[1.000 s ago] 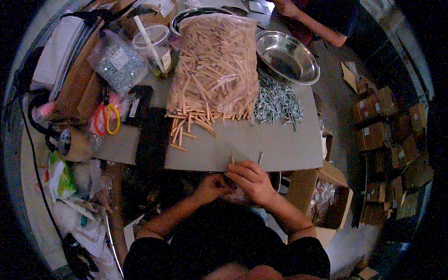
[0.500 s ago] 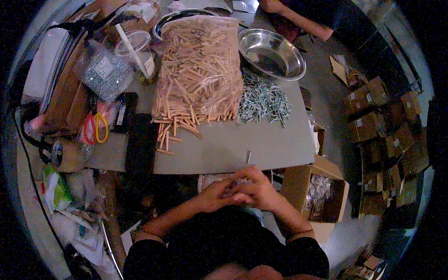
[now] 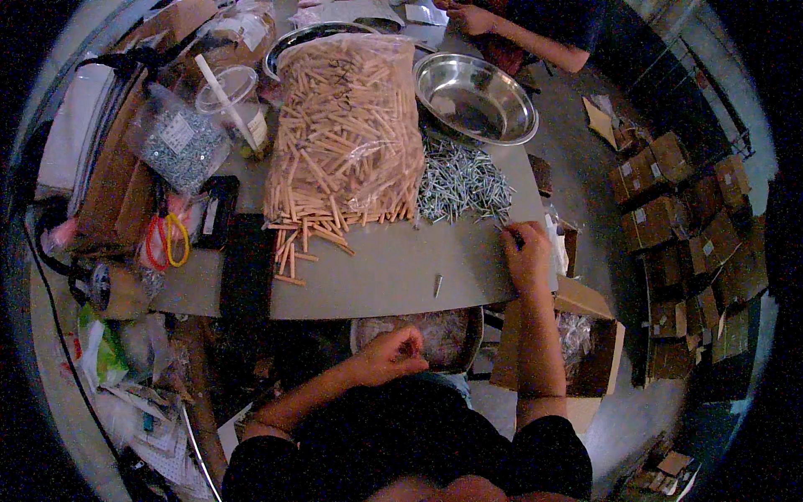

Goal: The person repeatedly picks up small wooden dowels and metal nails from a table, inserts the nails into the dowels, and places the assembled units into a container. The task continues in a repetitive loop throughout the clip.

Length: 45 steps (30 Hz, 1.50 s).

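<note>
My left hand [image 3: 391, 356] hovers in front of the table edge, near my body, its fingers curled closed. Whatever it holds, if anything, is hidden. At the right front of the table, my right hand [image 3: 529, 255] reaches to the near right edge of a heap of metal screws [image 3: 464, 180]. Its thumb and fingertips are pinched together; what lies between them is too small to name. A single small metal piece [image 3: 439, 285] lies on the tabletop [image 3: 376, 268] near the front edge. Left of the heap, a clear plastic bag [image 3: 347, 125] spills wooden dowels [image 3: 314, 234].
An empty steel bowl [image 3: 477, 96] stands behind the screws. At left are a bag of metal hardware [image 3: 180, 138], a plastic tub [image 3: 230, 96] and scissors [image 3: 170, 238]. Below the right edge sits an open carton [image 3: 585, 343]. Another person's arm [image 3: 527, 38] shows at the back.
My hands, together in front of my body before, are now apart. The right hand has moved forward and right to the screws; the left has stayed low. The view has shifted slightly.
</note>
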{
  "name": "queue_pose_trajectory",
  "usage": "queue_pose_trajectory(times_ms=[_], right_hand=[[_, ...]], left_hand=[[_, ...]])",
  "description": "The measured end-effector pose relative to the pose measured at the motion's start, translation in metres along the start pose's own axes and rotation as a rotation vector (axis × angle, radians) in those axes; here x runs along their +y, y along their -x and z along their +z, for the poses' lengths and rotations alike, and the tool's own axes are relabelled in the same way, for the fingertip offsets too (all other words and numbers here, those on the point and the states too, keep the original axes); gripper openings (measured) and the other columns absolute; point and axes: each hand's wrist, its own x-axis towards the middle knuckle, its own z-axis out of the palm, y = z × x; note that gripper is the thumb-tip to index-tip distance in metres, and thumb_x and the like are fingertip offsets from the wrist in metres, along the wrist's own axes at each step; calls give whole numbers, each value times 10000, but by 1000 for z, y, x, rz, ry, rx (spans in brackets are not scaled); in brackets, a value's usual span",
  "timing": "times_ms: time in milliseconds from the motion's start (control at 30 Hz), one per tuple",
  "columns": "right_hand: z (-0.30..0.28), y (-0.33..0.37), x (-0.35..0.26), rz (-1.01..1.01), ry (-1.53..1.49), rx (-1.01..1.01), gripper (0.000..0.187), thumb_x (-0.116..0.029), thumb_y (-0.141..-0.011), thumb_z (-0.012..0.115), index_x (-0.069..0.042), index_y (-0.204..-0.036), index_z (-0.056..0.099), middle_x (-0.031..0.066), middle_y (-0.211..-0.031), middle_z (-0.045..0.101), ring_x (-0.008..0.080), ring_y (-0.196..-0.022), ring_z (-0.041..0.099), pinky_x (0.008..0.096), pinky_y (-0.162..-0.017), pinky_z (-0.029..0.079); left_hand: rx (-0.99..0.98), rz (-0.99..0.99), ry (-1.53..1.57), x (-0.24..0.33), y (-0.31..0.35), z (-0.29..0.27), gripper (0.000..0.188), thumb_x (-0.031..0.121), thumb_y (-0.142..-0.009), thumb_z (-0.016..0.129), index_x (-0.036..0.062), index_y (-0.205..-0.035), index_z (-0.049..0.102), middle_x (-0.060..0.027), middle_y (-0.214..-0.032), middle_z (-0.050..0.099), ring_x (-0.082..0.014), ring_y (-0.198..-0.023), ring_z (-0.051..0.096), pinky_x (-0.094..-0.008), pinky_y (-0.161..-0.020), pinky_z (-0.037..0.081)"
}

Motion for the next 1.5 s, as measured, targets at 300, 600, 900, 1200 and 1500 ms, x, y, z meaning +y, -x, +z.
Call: queue_pose_trajectory(times_ms=[300, 600, 900, 1200, 1500], right_hand=[[-12, 0, 7, -19, -53, -133, 167, -70, -758, 613, -27, -919, 614, 151, -880, 591, 333, -826, 585, 374, -731, 466], [-7, 0, 3, -10, -109, -98, 221, -62, -757, 608, -24, -974, 607, 154, -955, 558, 334, -866, 559, 377, -760, 460], [-15, 1, 10, -49, 14, -227, 190, -6, -720, 594, -38, -905, 626, 149, -958, 554, 343, -881, 553, 384, -784, 455], [-4, 39, -39, -173, -259, -565, 279, 55, -685, 565, -80, -923, 619, 144, -985, 563, 347, -934, 554, 388, -798, 474], [-9, 30, -70, -501, -271, -607, 423, 63, -652, 547, -81, -1044, 617, 153, -1038, 542, 337, -990, 529, 383, -845, 460]], left_hand=[[-10, -13, -49, -6, -3, 3, 297, 273, -810, 675, 72, -909, 480, -14, -819, 514, -102, -776, 477, -261, -695, 422], [18, -50, -83, -8, 0, 3, 316, 302, -807, 675, 68, -901, 483, -10, -805, 518, -108, -737, 484, -264, -667, 426], [28, -9, -65, -12, -4, 4, 289, 273, -802, 684, 72, -874, 489, -9, -790, 523, -107, -746, 491, -262, -663, 428], [35, -151, 45, -25, -19, 10, 257, 251, -808, 678, 66, -856, 505, -1, -777, 522, -92, -746, 475, -256, -657, 428], [-14, -340, 683, -29, -41, 22, 226, 175, -794, 679, 88, -941, 530, 10, -880, 538, -113, -796, 521, -279, -686, 465]])
